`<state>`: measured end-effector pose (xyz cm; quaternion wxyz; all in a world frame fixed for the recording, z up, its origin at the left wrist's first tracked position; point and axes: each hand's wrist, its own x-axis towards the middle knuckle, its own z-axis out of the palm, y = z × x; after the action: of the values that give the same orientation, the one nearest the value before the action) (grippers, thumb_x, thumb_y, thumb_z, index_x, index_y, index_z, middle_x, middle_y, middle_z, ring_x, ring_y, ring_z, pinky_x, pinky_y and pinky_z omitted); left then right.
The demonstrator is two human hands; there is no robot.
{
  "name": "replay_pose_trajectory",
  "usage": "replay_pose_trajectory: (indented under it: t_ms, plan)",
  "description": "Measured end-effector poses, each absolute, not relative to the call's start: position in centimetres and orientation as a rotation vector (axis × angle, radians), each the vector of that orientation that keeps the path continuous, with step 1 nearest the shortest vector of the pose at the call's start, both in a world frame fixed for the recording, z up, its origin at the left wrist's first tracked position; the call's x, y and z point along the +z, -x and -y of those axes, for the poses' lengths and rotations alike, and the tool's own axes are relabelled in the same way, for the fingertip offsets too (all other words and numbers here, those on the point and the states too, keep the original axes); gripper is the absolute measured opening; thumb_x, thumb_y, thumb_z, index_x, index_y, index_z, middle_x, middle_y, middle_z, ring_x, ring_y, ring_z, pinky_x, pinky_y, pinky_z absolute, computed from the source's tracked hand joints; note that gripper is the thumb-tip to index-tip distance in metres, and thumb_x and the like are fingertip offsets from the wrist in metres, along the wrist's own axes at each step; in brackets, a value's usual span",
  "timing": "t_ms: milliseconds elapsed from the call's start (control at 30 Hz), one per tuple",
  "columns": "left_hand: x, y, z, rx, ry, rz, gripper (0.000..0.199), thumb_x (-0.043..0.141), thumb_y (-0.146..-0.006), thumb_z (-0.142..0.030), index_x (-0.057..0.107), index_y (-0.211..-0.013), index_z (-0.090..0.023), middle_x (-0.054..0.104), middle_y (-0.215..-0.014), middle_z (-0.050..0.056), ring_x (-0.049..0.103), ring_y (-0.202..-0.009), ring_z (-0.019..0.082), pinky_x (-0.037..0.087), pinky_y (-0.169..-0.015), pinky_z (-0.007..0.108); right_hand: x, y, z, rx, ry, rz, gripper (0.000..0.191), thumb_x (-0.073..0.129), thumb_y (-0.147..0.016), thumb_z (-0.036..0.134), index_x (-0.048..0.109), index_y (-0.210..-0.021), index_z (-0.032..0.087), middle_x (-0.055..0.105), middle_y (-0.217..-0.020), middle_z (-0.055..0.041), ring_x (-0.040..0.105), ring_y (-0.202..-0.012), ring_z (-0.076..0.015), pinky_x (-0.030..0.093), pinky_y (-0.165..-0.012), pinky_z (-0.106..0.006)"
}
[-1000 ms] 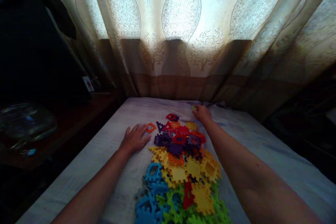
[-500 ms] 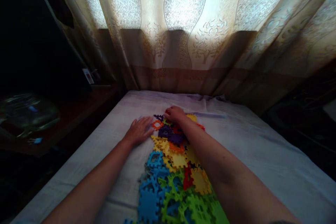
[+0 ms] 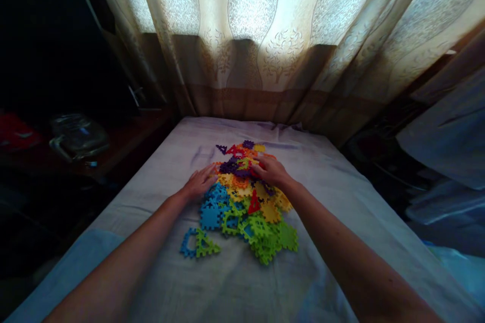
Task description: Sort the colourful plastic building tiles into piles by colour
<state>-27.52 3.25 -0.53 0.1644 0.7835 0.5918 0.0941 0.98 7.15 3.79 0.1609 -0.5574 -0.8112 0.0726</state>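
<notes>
A pile of toothed plastic interlocking pieces lies on the cloth-covered surface, with blue pieces [image 3: 211, 216] at its left, green pieces [image 3: 265, 236] nearest me, yellow pieces [image 3: 270, 210] at the right and purple pieces [image 3: 229, 165] farther back. My right hand [image 3: 273, 170] reaches over the far right of the pile, its fingers bent around a red piece [image 3: 258, 168] that is partly hidden. Against the pile's left edge rests my left hand [image 3: 200, 182], fingers stretched out and apart, holding nothing. A red triangular piece [image 3: 254, 203] lies on top, near the middle.
A blue piece [image 3: 188, 243] and a green triangle [image 3: 205, 244] lie apart at the near left. Beyond the pale cloth [image 3: 159, 161] hangs a patterned curtain [image 3: 242, 70]. A dark side table [image 3: 125, 133] at left bears a clear object [image 3: 79, 133].
The view has shifted, showing more of the near cloth and the whole pile. My right hand has come back toward me from the pile's far end. My left hand stays beside the pile.
</notes>
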Motion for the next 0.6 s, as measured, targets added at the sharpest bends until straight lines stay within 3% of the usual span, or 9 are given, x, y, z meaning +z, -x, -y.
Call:
replay_pose_trajectory:
  t_ms: [100, 200, 300, 367, 433, 500, 600]
  plan:
    - [-0.6, 29.6, 2.6, 0.324, -2.277, -1.621, 0.08, 0.034, -0.089, -0.064, 0.023, -0.152, -0.016, 0.026, -0.159, 0.012, 0.027, -0.145, 0.026, 0.028, -0.115, 0.04, 3.5, -3.0, -1.5, 0.133, 1.423, 2.156, 0.048, 0.045, -0.093, 0.046, 0.059, -0.131, 0.019, 0.061, -0.13, -0.0128, 0.055, -0.12, -0.0249, 0.041, -0.104, -0.041]
    - [-1.9, 30.7, 8.9, 0.257, -2.392, -1.549, 0.109, 0.06, -0.068, -0.074, 0.015, -0.154, -0.025, 0.014, -0.162, 0.012, 0.019, -0.146, 0.035, 0.024, -0.116, 0.05, 1.8, -3.9, 5.7, 0.103, 1.252, 2.238, 0.071, 0.055, -0.084, 0.061, 0.047, -0.142, 0.022, 0.045, -0.147, -0.015, 0.041, -0.135, -0.0308, 0.034, -0.109, -0.05]
    - [-3.5, 29.3, 12.6, 0.224, -2.468, -1.624, 0.113, 0.069, -0.062, -0.071, 0.015, -0.153, -0.031, 0.01, -0.162, 0.013, 0.014, -0.147, 0.038, 0.012, -0.115, 0.061, -0.5, -2.9, 10.8, 0.167, 1.201, 2.534, 0.097, 0.069, -0.064, 0.072, 0.041, -0.146, 0.028, 0.031, -0.155, -0.0163, 0.028, -0.141, -0.0392, 0.021, -0.11, -0.064]
    - [-4.1, 27.0, 12.7, 0.3, -2.451, -1.724, 0.101, 0.067, -0.071, -0.062, 0.018, -0.153, -0.03, 0.013, -0.162, 0.015, 0.016, -0.147, 0.036, 0.014, -0.114, 0.061, -1.4, -1.4, 11.4, 0.174, 1.254, 2.592, 0.092, 0.073, -0.067, 0.064, 0.041, -0.146, 0.029, 0.032, -0.155, -0.0161, 0.028, -0.141, -0.0383, 0.02, -0.11, -0.065]
    - [-4.0, 24.6, 11.2, 0.421, -2.406, -1.819, 0.084, 0.062, -0.079, -0.052, 0.025, -0.151, -0.029, 0.019, -0.161, 0.015, 0.021, -0.146, 0.033, 0.02, -0.113, 0.06, -1.4, 0.4, 9.8, 0.133, 1.314, 2.53, 0.072, 0.069, -0.078, 0.05, 0.045, -0.143, 0.029, 0.041, -0.15, -0.014, 0.036, -0.138, -0.0326, 0.023, -0.112, -0.058]
    - [-3.7, 22.7, 8.9, 0.564, -2.334, -1.928, 0.075, 0.063, -0.08, -0.049, 0.036, -0.147, -0.027, 0.026, -0.158, 0.015, 0.027, -0.144, 0.034, 0.026, -0.112, 0.057, -0.7, 2.0, 7.1, 0.114, 1.362, 2.402, 0.056, 0.063, -0.085, 0.039, 0.051, -0.138, 0.026, 0.052, -0.141, -0.0122, 0.047, -0.13, -0.0269, 0.031, -0.11, -0.049]
    - [-3.4, 21.6, 6.2, 0.863, -2.178, -2.059, 0.059, 0.059, -0.084, -0.043, 0.049, -0.138, -0.021, 0.042, -0.149, 0.016, 0.04, -0.137, 0.031, 0.036, -0.109, 0.05, 0.4, 2.9, 3.3, 0.186, 1.478, 2.118, 0.05, 0.059, -0.087, 0.036, 0.054, -0.135, 0.02, 0.062, -0.129, -0.0124, 0.056, -0.119, -0.0245, 0.042, -0.102, -0.04]
